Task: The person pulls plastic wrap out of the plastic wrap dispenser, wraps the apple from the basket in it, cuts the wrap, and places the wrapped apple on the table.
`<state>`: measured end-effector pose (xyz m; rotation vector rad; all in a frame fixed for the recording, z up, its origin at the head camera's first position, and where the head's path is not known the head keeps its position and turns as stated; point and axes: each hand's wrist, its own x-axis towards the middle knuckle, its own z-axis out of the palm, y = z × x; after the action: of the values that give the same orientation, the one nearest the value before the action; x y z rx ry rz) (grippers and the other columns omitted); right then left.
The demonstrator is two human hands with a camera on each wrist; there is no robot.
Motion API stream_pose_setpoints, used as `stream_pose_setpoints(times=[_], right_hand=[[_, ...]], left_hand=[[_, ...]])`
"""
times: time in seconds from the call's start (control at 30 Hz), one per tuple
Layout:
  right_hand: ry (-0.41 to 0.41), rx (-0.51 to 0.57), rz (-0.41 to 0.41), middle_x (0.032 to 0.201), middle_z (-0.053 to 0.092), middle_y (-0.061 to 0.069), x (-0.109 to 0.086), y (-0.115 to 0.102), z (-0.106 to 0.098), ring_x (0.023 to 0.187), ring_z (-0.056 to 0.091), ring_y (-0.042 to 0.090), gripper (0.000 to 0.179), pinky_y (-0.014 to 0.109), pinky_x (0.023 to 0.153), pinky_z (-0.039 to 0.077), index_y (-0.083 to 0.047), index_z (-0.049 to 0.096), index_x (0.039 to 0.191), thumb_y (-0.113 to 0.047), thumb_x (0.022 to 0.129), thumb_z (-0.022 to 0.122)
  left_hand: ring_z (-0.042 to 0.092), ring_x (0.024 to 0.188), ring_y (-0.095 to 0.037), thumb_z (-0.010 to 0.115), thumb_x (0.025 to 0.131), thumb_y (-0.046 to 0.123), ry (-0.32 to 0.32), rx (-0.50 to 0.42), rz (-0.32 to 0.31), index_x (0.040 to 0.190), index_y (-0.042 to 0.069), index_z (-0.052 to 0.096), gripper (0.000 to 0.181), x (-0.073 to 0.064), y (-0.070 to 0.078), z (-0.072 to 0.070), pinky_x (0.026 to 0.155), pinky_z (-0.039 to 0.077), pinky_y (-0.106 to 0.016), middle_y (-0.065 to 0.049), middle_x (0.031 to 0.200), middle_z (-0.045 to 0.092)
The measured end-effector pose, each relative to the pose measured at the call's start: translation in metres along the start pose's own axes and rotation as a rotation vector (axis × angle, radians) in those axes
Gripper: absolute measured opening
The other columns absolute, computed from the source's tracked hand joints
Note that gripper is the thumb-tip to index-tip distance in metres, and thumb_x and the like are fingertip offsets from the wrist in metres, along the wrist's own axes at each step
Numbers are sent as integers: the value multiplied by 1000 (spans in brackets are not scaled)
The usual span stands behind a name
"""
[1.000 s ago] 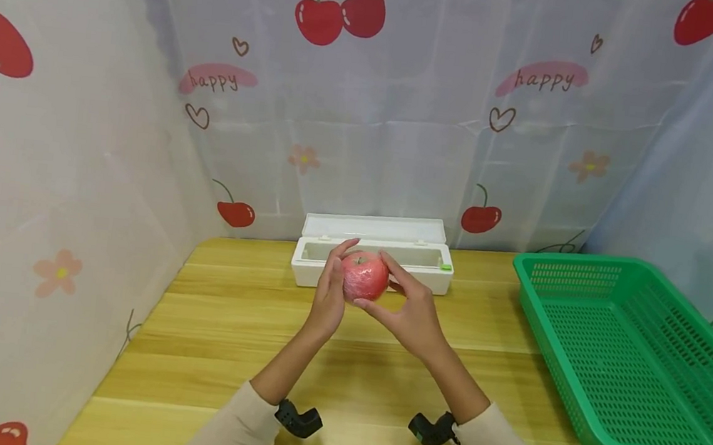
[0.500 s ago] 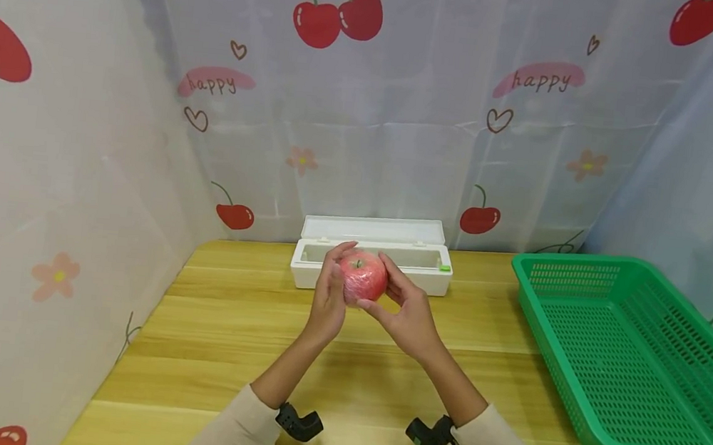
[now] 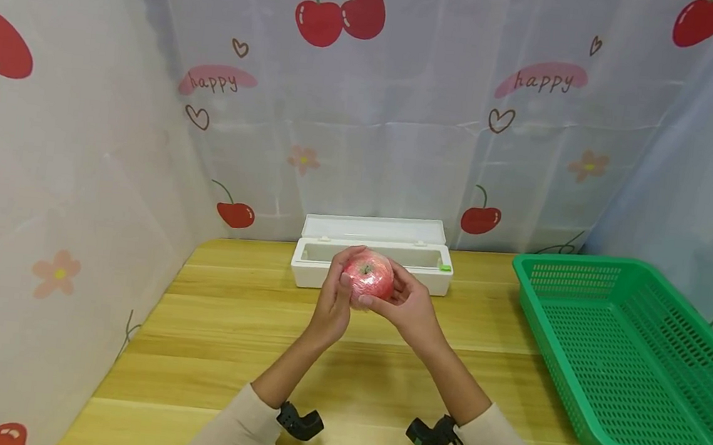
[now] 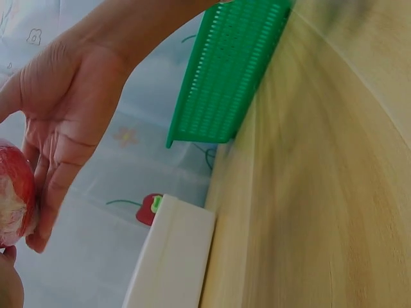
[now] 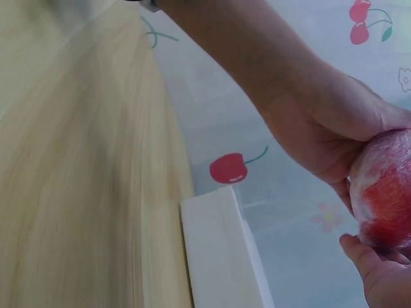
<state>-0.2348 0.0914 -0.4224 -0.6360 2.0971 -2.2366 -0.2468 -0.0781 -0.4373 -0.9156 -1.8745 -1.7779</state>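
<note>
A red apple [image 3: 369,275], glossy with clear film wrapped round it, is held up between both hands above the table. My left hand [image 3: 332,305] curls round its left side, thumb on the near face. From the right, my right hand [image 3: 413,315] grips it with the thumb at the near lower side and fingers behind. The stem faces up in the head view. In the right wrist view the apple [image 5: 386,192] shows wrinkled film on its underside. Behind the hands stands a long white box [image 3: 313,273] with its lid raised.
A green plastic basket [image 3: 564,375] with perforated walls stands at the right of the wooden table [image 3: 221,353]. A cherry-print curtain [image 3: 396,140] encloses the back and sides. A small green piece [image 3: 446,268] sits on the box's right end.
The apple has turned a little in the hands and shifted slightly right. The left thumb has come round onto its near face, and the right fingers have closed in. Box and basket stay put.
</note>
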Motion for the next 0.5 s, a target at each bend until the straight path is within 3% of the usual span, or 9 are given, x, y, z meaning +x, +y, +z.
stream_pose_setpoints(times=[0.17, 0.37, 0.5], right_hand=[[-9, 26, 53, 141, 56, 16, 0, -2, -1, 120, 59, 30, 79, 31, 92, 57, -3, 44, 151, -16, 85, 84], [3, 7, 0, 136, 60, 21, -2, -3, -3, 115, 63, 29, 72, 30, 89, 58, 3, 50, 146, -9, 83, 83], [-1, -21, -6, 134, 62, 19, -1, -3, -4, 114, 64, 30, 70, 30, 89, 58, 1, 51, 145, -12, 84, 83]], left_hand=[[53, 118, -23, 31, 104, 62, -30, 16, 7, 150, 11, 39, 69, 0, -1, 0, 79, 57, -27, -8, 142, 49], [51, 122, -24, 29, 108, 53, -41, 80, 56, 147, -5, 38, 70, 1, -1, 2, 97, 51, -34, -19, 141, 47], [50, 123, -24, 28, 108, 52, -36, 95, 56, 149, -3, 38, 69, 2, -2, 1, 98, 50, -31, -20, 143, 46]])
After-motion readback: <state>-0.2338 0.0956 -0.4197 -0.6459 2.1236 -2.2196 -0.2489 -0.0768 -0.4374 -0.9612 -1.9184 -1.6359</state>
